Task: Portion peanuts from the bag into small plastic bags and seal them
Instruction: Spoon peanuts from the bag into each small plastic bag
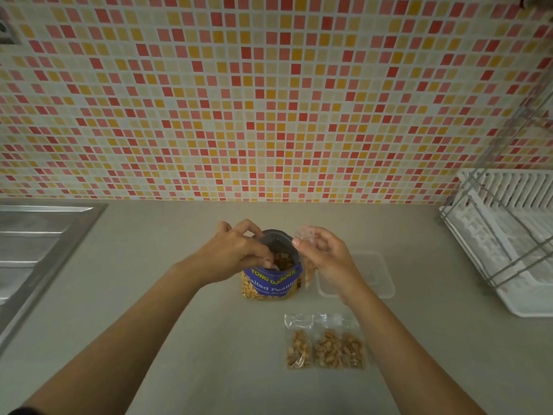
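While the left hand point(236, 253) dips into the open mouth of the peanut bag point(270, 283), which stands upright on the counter point(179, 235), its fingers point(264, 260) curl down among the peanuts point(282, 259). Whether they have closed on any nuts I cannot tell, since the knuckles hide the tips. Just right of the peanut bag, the right hand point(327, 259) pinches the top edge of a small plastic bag point(309, 274), which hangs against the big bag's side with some nuts already in its bottom. Nearer the person than the peanut bag, and a little to its right, the filled bags point(326, 348) lie flat side by side. A clear container point(374, 277) sits to the peanut bag's right, beyond the right hand, with a dish rack point(508, 235) farther right and a sink point(36, 241) far to the left. The likeliest slip is at the transfer. The small bag's mouth looks narrow and is held from one side only, so it may sag closed and let nuts bounce off onto the counter. A tug on the peanut bag's rim as the left hand lifts out could tip the tall bag and spill it. Nut crumbs or salt caught in the small bag's closure could also keep it from sealing.
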`<state>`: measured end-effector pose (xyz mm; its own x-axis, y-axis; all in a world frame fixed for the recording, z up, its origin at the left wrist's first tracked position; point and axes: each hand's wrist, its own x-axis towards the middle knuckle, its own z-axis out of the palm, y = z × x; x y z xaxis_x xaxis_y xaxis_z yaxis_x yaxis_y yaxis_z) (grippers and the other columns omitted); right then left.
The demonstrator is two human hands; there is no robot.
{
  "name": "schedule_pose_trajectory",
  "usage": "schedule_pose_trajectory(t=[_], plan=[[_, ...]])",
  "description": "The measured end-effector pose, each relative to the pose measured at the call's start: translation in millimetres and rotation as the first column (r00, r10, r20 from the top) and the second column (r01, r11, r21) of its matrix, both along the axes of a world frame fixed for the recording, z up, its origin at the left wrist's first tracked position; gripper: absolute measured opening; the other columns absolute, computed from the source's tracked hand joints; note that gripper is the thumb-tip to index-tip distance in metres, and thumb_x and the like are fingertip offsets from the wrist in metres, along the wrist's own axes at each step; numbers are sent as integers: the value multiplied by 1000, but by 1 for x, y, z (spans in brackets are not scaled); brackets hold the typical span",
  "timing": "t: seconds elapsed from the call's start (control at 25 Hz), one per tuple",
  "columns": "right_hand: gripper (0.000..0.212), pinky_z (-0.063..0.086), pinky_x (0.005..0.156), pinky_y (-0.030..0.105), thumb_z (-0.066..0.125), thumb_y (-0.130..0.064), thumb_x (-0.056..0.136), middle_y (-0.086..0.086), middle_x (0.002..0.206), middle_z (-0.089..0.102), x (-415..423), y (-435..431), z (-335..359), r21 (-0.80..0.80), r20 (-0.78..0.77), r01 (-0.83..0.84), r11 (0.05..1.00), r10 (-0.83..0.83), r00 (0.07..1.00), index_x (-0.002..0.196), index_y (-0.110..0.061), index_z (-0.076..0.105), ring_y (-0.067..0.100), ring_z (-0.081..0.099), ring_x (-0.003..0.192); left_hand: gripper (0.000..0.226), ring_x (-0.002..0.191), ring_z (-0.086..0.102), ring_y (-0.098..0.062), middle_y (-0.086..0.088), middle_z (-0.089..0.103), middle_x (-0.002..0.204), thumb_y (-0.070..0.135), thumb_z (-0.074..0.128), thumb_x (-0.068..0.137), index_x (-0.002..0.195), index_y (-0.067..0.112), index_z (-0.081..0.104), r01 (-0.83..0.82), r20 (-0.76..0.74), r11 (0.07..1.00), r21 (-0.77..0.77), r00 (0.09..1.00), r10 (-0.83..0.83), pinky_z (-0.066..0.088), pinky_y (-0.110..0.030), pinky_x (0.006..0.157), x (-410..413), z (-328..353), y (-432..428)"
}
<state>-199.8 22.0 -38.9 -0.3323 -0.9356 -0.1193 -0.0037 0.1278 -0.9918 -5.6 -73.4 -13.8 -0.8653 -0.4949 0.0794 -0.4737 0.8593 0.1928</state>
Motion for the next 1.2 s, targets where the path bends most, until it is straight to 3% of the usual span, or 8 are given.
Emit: schedule_pose_trajectory(t=[0.08, 0.16, 0.28, 0.48, 0.64, 0.72, 0.96, 1.2], plan=[[53, 50, 78, 29, 75, -44, 64, 1, 110, 68, 0, 0, -1, 0, 2, -7, 1000, 7, 1000, 110, -25, 60, 17, 64, 101, 46, 122, 32, -4, 17, 59, 114, 64, 29, 80, 97, 40, 65, -52, 18, 998, 22, 998, 52, 22, -34, 80, 5, 2, -3], [62, 51, 82, 30, 75, -49, 59, -1, 112, 67, 2, -1, -1, 2, -10, -14, 1000, 14, 1000, 113, -24, 59, 14, 64, 103, 49, 127, 33, -9, 10, 56, 120, 62, 28, 84, 101, 36, 65, -239, -22, 970, 45, 970, 240, 24, -36, 83, 4, 1, 1], [62, 50, 84, 29, 77, -46, 60, -2, 112, 67, 3, -2, -2, -3, -7, -11, 1000, 11, 1000, 114, -23, 58, 13, 64, 103, 29, 126, 38, -12, 4, 56, 122, 39, 41, 94, 101, 26, 66, -529, -69, 836, 146, 838, 542, 29, -41, 91, -14, -7, 18], [52, 49, 86, 26, 76, -46, 67, -4, 112, 66, 2, 1, 3, 22, -91, -75, 997, 77, 993, 113, -30, 57, 9, 61, 104, 25, 83, 56, -24, -2, 60, 83, 28, 41, 94, 86, 19, 63, -697, -136, 648, 307, 642, 755, 37, -39, 81, -29, -16, 27], [52, 47, 74, 21, 76, -42, 71, -2, 107, 68, -1, 3, 8, 46, -97, -117, 992, 120, 988, 116, -27, 55, 4, 64, 88, 26, 66, 56, -24, -10, 65, 74, 24, 44, 93, 92, 11, 66, -647, -254, 602, 469, 554, 793, 48, -36, 65, -25, -21, 23], [48, 47, 76, 20, 75, -40, 72, -2, 112, 64, -1, 3, 9, 40, -118, -121, 992, 125, 985, 115, -29, 56, 10, 62, 98, 26, 66, 57, -25, -12, 66, 74, 23, 45, 93, 90, 8, 67, -626, -296, 589, 512, 515, 805, 46, -34, 61, -26, -18, 23], [37, 46, 63, 8, 74, -36, 74, -8, 102, 63, 0, 6, 13, -1, -192, -57, 998, 56, 980, 107, -35, 57, 4, 58, 90, 25, 84, 62, -30, -16, 69, 86, 19, 45, 94, 85, 8, 66, -489, -300, 453, 746, 360, 883, 50, -43, 80, -23, -9, 20], [53, 45, 74, 15, 77, -36, 71, -10, 111, 59, -4, 9, 15, -30, -337, 28, 999, -37, 941, 119, -25, 57, 5, 55, 98, 26, 87, 53, -18, -7, 65, 82, 21, 44, 95, 97, 5, 64, -345, -172, 234, 909, 201, 964, 34, -34, 79, -20, -4, 11]])
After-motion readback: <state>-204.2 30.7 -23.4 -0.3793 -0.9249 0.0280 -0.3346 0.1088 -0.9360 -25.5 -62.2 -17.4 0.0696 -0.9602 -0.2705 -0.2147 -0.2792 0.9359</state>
